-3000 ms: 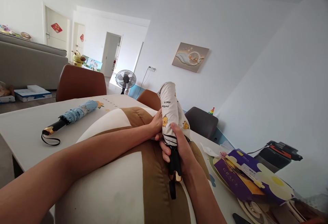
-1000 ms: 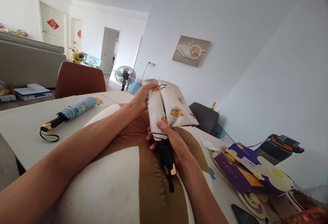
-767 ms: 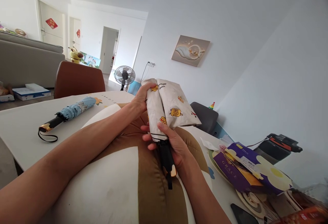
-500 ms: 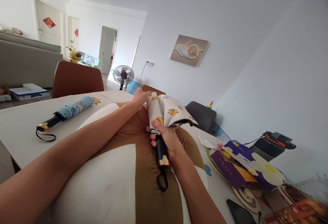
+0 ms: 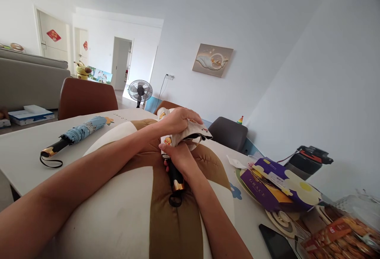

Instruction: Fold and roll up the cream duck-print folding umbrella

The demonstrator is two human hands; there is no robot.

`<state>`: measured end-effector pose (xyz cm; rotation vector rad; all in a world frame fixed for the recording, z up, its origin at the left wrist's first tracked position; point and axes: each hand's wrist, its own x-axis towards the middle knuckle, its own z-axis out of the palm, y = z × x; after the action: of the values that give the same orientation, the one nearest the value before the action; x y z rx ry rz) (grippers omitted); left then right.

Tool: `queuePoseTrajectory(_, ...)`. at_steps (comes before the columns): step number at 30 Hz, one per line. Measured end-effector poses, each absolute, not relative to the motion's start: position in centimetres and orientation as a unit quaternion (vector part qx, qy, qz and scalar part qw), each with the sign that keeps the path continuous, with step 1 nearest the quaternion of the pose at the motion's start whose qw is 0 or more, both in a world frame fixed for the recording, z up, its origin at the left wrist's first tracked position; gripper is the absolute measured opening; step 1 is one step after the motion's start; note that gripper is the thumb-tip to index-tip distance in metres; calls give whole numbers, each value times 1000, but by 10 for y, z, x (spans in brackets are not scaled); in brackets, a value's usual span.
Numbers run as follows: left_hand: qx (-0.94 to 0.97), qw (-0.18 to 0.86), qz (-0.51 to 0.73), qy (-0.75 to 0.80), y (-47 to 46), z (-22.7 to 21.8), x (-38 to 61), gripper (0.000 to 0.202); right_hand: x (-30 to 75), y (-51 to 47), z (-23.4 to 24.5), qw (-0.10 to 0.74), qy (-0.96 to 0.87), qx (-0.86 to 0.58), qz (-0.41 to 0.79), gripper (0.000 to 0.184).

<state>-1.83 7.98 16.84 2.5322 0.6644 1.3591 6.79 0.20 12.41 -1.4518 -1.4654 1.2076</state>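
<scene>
Hands both closed on cream duck-print umbrella [image 5: 185, 132] over brown-and-white cushion [image 5: 139, 207]: left hand [image 5: 178, 120] clamps folded canopy from above, right hand [image 5: 175, 158] grips black handle end.

Blue umbrella [image 5: 80, 132] on table [image 5: 23, 164], purple box [image 5: 267, 184] near phone [image 5: 276, 245].
</scene>
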Motion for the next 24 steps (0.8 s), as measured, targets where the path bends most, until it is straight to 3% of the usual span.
queuePoseTrajectory(4, 865, 123, 435, 218, 84, 168, -23, 52, 67, 4, 122, 350, -590, -576, 446, 19)
queuePoseTrajectory(9, 921, 40, 329, 205, 71, 173, -21, 69, 62, 2, 126, 322, -606, -598, 413, 13)
queuePoseTrajectory(12, 948, 17, 236, 211, 61, 173, -20, 68, 61, -2, 130, 279, -626, -618, 385, 12)
queuePoseTrajectory(17, 958, -43, 189, 211, 55, 170, -18, 68, 63, -2, 129, 259, -652, -611, 367, 14)
queuePoseTrajectory(21, 960, -49, 140, 238, 53, 172, -15, 56, 62, -2, 128, 235, -664, -617, 350, 29)
queuePoseTrajectory(24, 962, -40, 123, 239, 55, 170, -12, 52, 58, 1, 128, 221, -688, -632, 280, 53)
